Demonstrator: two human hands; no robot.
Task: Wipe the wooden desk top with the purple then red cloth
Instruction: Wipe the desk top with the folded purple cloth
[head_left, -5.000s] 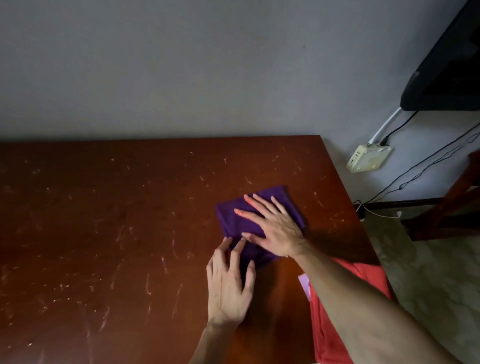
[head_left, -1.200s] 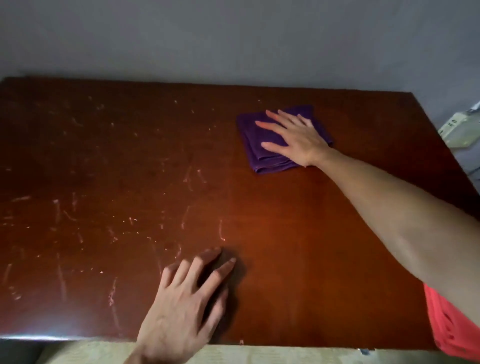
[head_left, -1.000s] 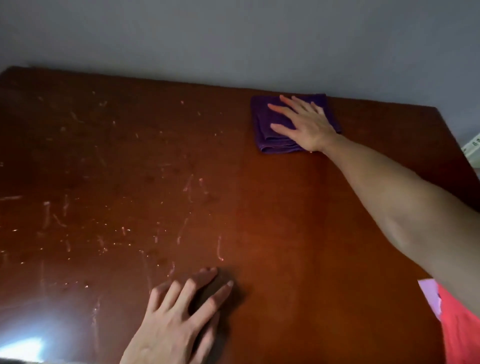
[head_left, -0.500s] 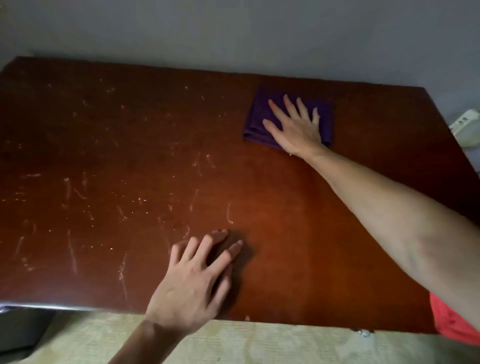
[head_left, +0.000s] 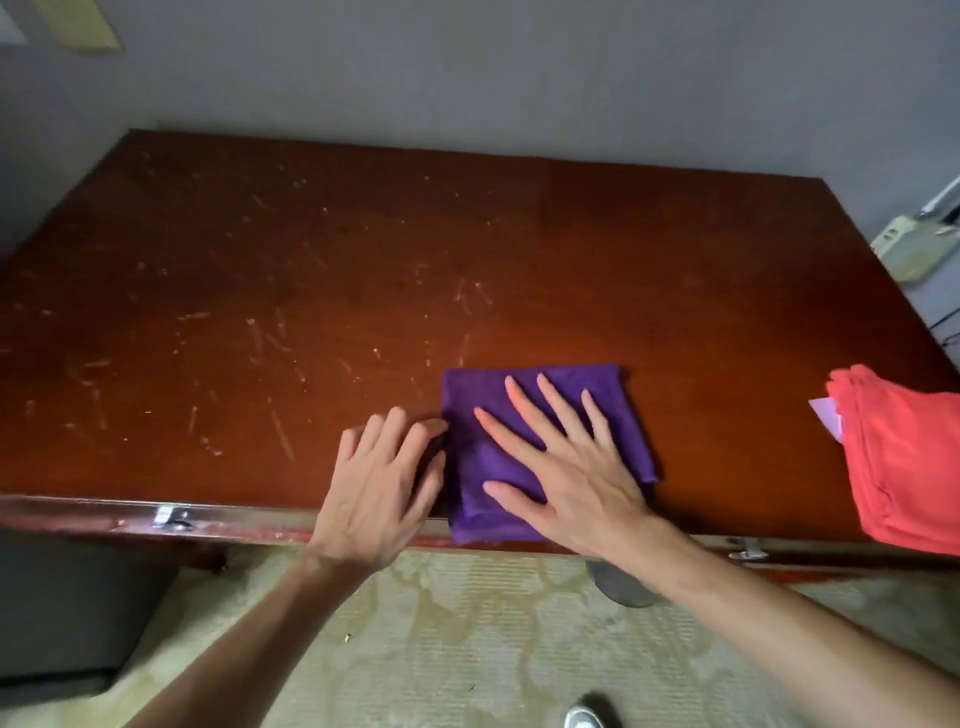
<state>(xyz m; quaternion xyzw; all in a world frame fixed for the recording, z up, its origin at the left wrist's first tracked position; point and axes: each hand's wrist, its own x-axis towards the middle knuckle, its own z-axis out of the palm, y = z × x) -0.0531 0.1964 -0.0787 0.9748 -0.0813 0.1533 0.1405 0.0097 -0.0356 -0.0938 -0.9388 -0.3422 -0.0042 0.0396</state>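
The wooden desk top (head_left: 363, 249) is reddish-brown with many pale scratches on its left half. A folded purple cloth (head_left: 467, 395) lies at the desk's near edge, slightly overhanging it. My right hand (head_left: 571, 483) lies flat on the purple cloth, fingers spread, pressing it down. My left hand (head_left: 379, 493) rests flat on the bare wood just left of the cloth, its fingertips beside the cloth's edge. A folded red cloth (head_left: 904, 457) sits at the desk's right near corner, untouched.
The desk's back edge stands against a grey wall. A white power strip (head_left: 909, 249) with cables sits beyond the right edge. Patterned carpet (head_left: 467, 639) lies below the near edge, and a shoe tip (head_left: 587, 719) shows at the bottom.
My right hand has pulled the purple cloth from the far edge of the desk back to the near edge. My left hand stayed on the wood near the front.
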